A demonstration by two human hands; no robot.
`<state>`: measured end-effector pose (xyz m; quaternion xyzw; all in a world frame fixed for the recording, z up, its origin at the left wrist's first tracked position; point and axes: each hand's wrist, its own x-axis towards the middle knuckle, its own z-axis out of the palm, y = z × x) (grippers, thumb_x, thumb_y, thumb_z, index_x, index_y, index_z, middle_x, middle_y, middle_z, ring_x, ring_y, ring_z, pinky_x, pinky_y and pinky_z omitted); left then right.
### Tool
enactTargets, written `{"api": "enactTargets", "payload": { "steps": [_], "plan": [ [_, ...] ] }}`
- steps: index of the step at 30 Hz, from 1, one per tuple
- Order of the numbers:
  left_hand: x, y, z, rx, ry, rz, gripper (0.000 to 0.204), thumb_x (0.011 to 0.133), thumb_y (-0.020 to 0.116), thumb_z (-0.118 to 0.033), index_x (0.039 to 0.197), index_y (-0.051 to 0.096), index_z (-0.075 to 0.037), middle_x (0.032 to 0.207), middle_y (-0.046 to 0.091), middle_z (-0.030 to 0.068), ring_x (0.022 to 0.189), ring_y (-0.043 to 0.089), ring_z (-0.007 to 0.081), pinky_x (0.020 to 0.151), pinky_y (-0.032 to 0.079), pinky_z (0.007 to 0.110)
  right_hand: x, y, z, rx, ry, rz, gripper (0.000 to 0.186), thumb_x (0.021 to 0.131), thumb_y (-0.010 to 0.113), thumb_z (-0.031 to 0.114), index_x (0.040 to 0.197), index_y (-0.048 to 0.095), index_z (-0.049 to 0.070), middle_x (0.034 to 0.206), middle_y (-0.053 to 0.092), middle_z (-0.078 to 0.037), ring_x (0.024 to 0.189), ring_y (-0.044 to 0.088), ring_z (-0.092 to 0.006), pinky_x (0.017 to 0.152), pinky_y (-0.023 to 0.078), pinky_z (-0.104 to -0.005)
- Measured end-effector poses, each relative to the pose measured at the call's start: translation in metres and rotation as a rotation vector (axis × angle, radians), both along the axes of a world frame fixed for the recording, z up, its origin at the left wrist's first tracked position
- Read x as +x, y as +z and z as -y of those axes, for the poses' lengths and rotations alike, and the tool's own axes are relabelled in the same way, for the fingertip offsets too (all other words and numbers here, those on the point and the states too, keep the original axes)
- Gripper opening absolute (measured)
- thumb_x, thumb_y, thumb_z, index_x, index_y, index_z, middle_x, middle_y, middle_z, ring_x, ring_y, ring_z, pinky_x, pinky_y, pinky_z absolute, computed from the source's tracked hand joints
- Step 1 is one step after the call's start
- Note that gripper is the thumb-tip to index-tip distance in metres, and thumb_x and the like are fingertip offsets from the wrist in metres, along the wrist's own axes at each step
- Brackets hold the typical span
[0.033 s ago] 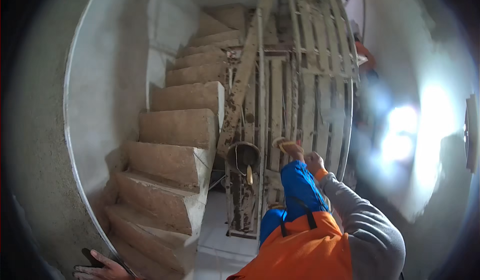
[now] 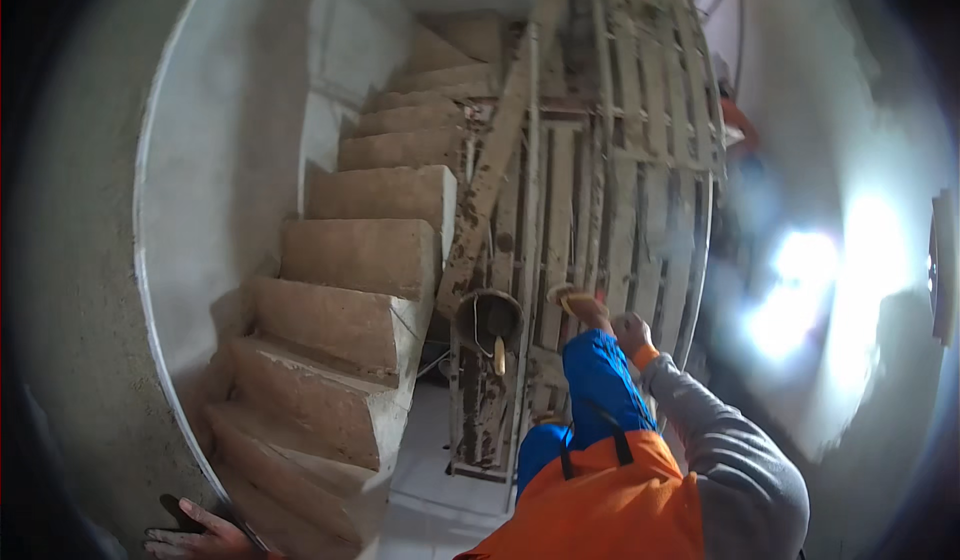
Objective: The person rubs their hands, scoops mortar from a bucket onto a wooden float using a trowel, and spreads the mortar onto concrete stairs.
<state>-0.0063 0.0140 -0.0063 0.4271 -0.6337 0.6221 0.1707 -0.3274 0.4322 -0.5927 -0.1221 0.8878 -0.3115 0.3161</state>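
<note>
Bracing appears to be the step in hand, the left hand (image 2: 207,537) spread open at the grey wall (image 2: 95,410), the right hand (image 2: 632,333) near the foot (image 2: 588,309) on the slatted wooden platform (image 2: 650,200), whether closed I cannot tell, and shifting weight calls for firm footing.

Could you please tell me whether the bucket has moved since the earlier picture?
No, the bucket shows no visible shift in any direction against the wooden platform; only the whole view has shifted slightly.
</note>
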Motion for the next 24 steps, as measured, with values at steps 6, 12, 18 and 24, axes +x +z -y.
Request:
{"api": "enactTargets", "payload": {
  "steps": [6,12,18,24],
  "plan": [
    [-0.023,0.011,0.023,-0.038,0.050,-0.004,0.064,0.094,0.053,-0.047,0.137,0.043,0.000,0.141,0.040,0.0216,0.127,0.044,0.0355,0.102,0.037,0.049,-0.070,0.012,0.068,0.045,0.092,0.239,0.023,0.082,0.064,0.027,0.091,0.066,0.006,0.088,0.067,-0.014,0.082,0.066,-0.0269,0.071,0.052,-0.0377],
    [-0.024,0.011,0.018,0.022,0.113,-0.016,0.063,0.097,0.044,-0.048,0.142,0.035,-0.004,0.148,0.031,0.0216,0.133,0.036,0.0372,0.105,0.031,0.051,-0.098,0.043,0.116,0.121,0.298,0.231,0.021,0.081,0.065,0.023,0.094,0.066,0.006,0.088,0.067,-0.016,0.084,0.066,-0.0273,0.076,0.051,-0.0373],
    [-0.024,0.025,0.008,0.047,0.151,-0.018,0.061,0.098,0.041,-0.046,0.143,0.034,-0.005,0.149,0.028,0.0222,0.131,0.037,0.0398,0.104,0.033,0.052,-0.101,0.028,0.125,0.086,0.372,0.243,0.019,0.083,0.062,0.025,0.089,0.067,0.007,0.089,0.067,-0.015,0.085,0.065,-0.0298,0.079,0.050,-0.0379],
    [-0.051,0.018,-0.002,0.046,0.138,-0.026,0.051,0.098,0.047,-0.035,0.134,0.046,0.001,0.140,0.043,0.0221,0.128,0.044,0.0366,0.102,0.037,0.049,-0.082,0.066,0.134,0.356,0.687,0.216,0.034,0.082,0.061,0.035,0.098,0.068,0.006,0.096,0.068,-0.021,0.096,0.064,-0.0374,0.083,0.051,-0.0451]
  ]
}}
